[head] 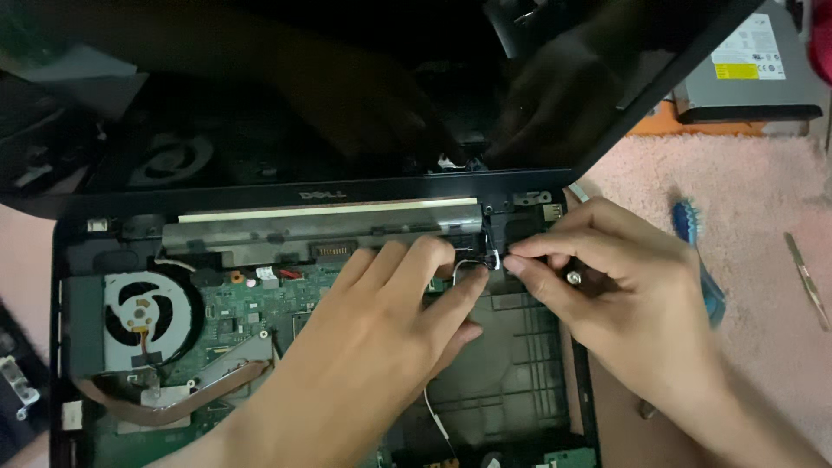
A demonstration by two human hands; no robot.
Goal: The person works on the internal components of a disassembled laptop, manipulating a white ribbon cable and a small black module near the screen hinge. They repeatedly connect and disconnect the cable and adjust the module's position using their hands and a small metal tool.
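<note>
Green circuit board fills the opened laptop base nearest me, at about 8 o'clock, and I count one round cooling fan set into it, with one copper heat pipe curving below the fan. The base acts as a tray: inside it lie the board, the fan, the pipe and, at 5 o'clock, one bare black plastic bay with ribbed walls.

I see two hands. My left hand lies over the middle of the base, fingers narrowed, its tips pressing on a thin white wire by the right hinge. My right hand comes in from 3 o'clock, thumb and forefinger pinched together on the same wire's small connector end, just beside the left fingertips. That wire sits at the base's upper right corner, roughly 1 o'clock.

Out on the pink carpet at 3 o'clock I count one blue-handled toothbrush and one slim metal tool, well apart from each other.

Farther off, at 12 o'clock, stands the one dark screen, tilted back. At 2 o'clock, farthest, lies one grey optical drive.
</note>
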